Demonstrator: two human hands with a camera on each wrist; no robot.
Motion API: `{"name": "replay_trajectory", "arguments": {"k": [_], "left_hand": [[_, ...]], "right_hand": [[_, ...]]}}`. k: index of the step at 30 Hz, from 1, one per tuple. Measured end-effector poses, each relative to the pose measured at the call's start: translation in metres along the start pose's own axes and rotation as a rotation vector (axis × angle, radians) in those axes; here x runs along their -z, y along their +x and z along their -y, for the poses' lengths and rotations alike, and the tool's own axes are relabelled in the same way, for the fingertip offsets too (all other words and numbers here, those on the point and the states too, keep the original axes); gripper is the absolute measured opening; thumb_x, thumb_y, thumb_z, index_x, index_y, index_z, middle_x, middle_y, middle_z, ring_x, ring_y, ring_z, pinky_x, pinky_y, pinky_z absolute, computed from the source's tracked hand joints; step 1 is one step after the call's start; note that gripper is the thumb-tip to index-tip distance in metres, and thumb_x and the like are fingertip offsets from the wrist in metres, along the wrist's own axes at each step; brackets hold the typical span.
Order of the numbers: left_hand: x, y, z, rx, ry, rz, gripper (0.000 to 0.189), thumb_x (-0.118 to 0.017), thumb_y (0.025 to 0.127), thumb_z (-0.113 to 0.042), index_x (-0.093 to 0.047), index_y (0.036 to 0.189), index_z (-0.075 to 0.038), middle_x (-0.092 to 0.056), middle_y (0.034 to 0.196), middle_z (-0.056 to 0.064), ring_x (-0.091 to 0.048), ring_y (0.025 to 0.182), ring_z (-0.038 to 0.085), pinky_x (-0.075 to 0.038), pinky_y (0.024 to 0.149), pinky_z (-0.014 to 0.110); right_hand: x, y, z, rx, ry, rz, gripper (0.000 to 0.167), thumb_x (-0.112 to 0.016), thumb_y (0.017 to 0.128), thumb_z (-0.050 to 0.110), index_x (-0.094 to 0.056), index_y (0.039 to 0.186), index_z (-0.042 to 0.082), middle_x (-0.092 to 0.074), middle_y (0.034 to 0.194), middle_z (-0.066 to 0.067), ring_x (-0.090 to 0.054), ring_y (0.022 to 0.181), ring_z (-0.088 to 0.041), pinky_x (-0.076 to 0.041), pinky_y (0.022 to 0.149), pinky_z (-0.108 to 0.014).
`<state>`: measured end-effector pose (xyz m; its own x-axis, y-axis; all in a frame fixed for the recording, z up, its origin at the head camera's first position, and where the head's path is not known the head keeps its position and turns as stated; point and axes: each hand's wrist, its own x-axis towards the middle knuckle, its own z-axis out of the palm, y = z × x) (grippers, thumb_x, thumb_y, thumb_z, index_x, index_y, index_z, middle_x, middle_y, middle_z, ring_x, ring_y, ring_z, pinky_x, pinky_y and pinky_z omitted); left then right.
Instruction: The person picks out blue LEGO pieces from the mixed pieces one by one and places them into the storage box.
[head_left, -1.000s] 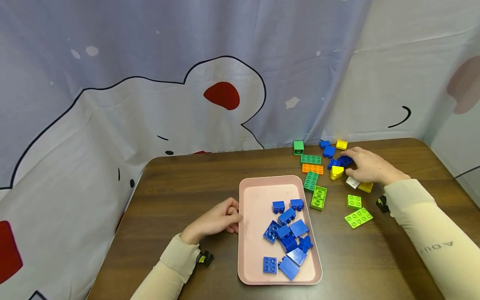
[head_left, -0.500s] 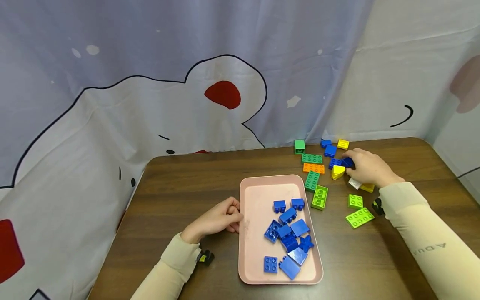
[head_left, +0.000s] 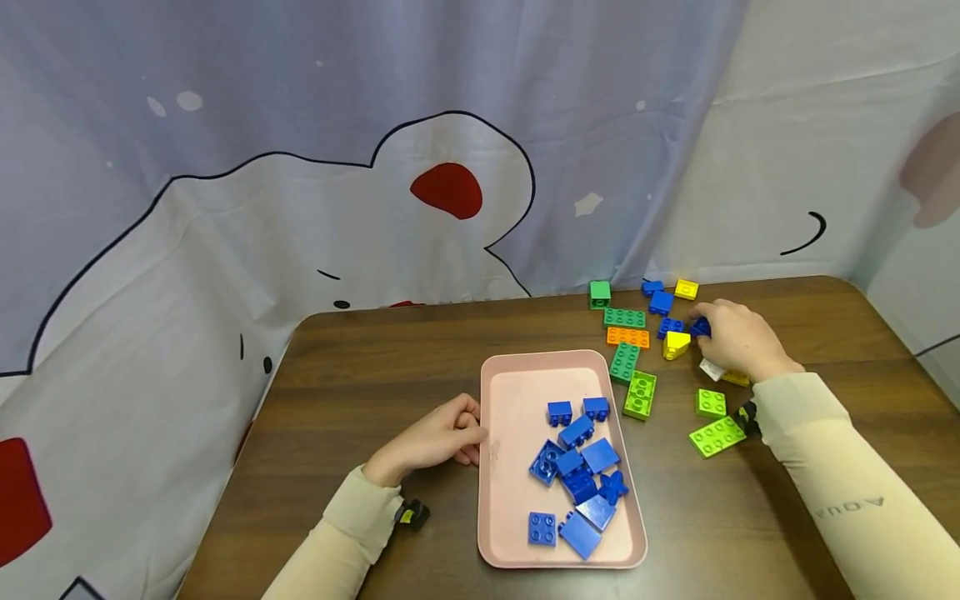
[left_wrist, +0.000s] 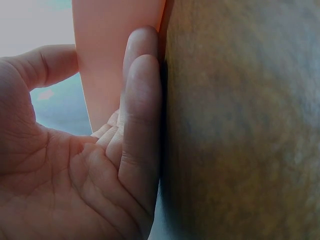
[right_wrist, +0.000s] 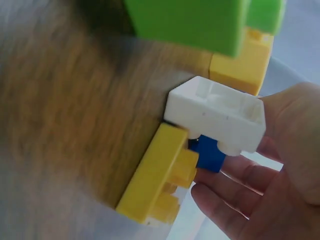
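Observation:
My left hand (head_left: 429, 439) holds the left edge of a pink tray (head_left: 495, 367), thumb on the rim and fingers along the outer wall. Several blue toy building bricks and a blue star-shaped piece (head_left: 612, 487) lie in the tray. At the back right, my right hand (head_left: 738, 337) grips a blue brick (head_left: 701, 327) between thumb and fingers; much of it is hidden. In the right wrist view this blue brick (right_wrist: 209, 154) shows behind a white brick (right_wrist: 215, 112), with a yellow brick (right_wrist: 152, 172) beside that.
Between tray and right hand lie green bricks (head_left: 625, 362), an orange brick (head_left: 627, 337) and a yellow pointed piece (head_left: 676, 345). More blue bricks (head_left: 660, 302) sit near the back edge. Lime bricks (head_left: 717, 437) lie nearer the right forearm. A curtain (head_left: 300, 225) hangs behind the table.
My right hand has shifted slightly toward me, and the blue brick at its fingertips has turned and moved a little right. The left hand and tray have stayed put.

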<state>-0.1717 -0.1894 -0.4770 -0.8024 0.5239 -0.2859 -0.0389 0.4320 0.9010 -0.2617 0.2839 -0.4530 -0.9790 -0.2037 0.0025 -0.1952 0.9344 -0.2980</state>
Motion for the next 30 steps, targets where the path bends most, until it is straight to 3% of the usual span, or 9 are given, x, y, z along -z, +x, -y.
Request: {"name": "replay_trajectory", "arguments": {"k": [6, 11, 15, 23, 30], "left_hand": [[-0.001, 0.000, 0.002, 0.010, -0.003, 0.002, 0.030, -0.062, 0.100, -0.018, -0.050, 0.119, 0.001, -0.070, 0.086, 0.010, -0.076, 0.077, 0.021, -0.062, 0.070, 0.034], [-0.001, 0.001, 0.002, 0.008, 0.003, 0.000, 0.029, -0.062, 0.100, -0.018, -0.050, 0.119, 0.001, -0.069, 0.086, 0.011, -0.075, 0.077, 0.020, -0.062, 0.069, 0.034], [0.000, 0.001, 0.001, 0.003, -0.003, -0.001, 0.030, -0.062, 0.100, -0.018, -0.050, 0.119, 0.002, -0.069, 0.086, 0.010, -0.075, 0.077, 0.020, -0.062, 0.069, 0.034], [0.000, 0.001, 0.002, 0.003, 0.001, 0.001, 0.030, -0.062, 0.100, -0.018, -0.050, 0.118, 0.002, -0.069, 0.086, 0.011, -0.074, 0.075, 0.019, -0.062, 0.069, 0.033], [0.000, 0.001, 0.002, 0.010, -0.002, 0.003, 0.029, -0.062, 0.099, -0.017, -0.049, 0.118, 0.001, -0.068, 0.084, 0.010, -0.073, 0.074, 0.019, -0.062, 0.069, 0.033]], "right_hand": [[0.002, -0.008, 0.003, -0.029, 0.035, -0.034, 0.044, -0.062, 0.092, 0.008, -0.061, 0.135, -0.003, -0.060, 0.133, -0.034, -0.061, 0.109, -0.052, -0.050, 0.088, -0.066], [0.007, -0.019, 0.013, -0.035, 0.048, -0.146, 0.042, -0.065, 0.093, 0.012, -0.063, 0.133, -0.001, -0.059, 0.132, -0.033, -0.059, 0.112, -0.055, -0.047, 0.092, -0.069], [0.009, -0.029, 0.024, -0.020, 0.065, -0.213, 0.041, -0.066, 0.093, 0.014, -0.064, 0.132, 0.001, -0.061, 0.129, -0.030, -0.062, 0.106, -0.051, -0.048, 0.087, -0.067], [0.007, -0.044, 0.050, 0.063, 0.035, -0.280, 0.039, -0.073, 0.089, 0.014, -0.068, 0.126, 0.004, -0.068, 0.113, -0.021, -0.056, 0.075, -0.028, -0.048, 0.066, -0.047], [0.006, -0.052, 0.076, 0.170, 0.043, -0.260, 0.037, -0.075, 0.089, 0.013, -0.069, 0.125, 0.005, -0.070, 0.112, -0.015, -0.063, 0.082, -0.026, -0.053, 0.072, -0.049]]}}
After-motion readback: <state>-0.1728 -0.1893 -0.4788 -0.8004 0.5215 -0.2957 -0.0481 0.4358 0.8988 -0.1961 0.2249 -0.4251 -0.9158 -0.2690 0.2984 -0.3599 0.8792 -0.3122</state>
